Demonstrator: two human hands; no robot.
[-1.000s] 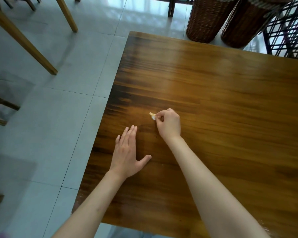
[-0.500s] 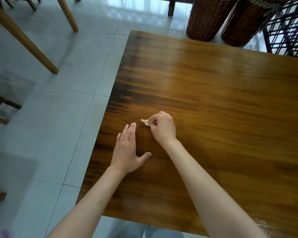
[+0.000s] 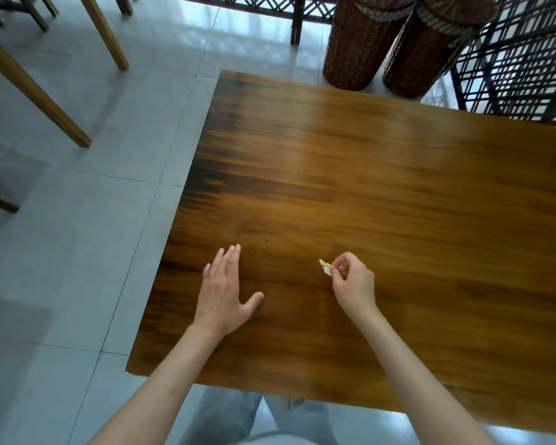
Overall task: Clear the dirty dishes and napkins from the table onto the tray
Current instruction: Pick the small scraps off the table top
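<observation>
My right hand [image 3: 353, 285] pinches a small yellow and white scrap [image 3: 325, 268] between thumb and fingertips, just above the brown wooden table [image 3: 398, 187]. My left hand [image 3: 227, 292] lies flat on the tabletop near its left edge, fingers straight and together, thumb spread. No tray, dishes or napkins are in view.
Two tall wicker baskets [image 3: 363, 40] [image 3: 427, 49] stand on the tiled floor beyond the table's far edge. A dark lattice screen [image 3: 520, 65] is at the far right. Wooden furniture legs [image 3: 36, 88] stand on the floor to the left. A tiny dark speck [image 3: 265, 240] lies ahead of my left hand.
My right hand has moved rightward away from my left hand, lifting the scrap with it. My left hand stays flat on the table. The view has pulled back.
</observation>
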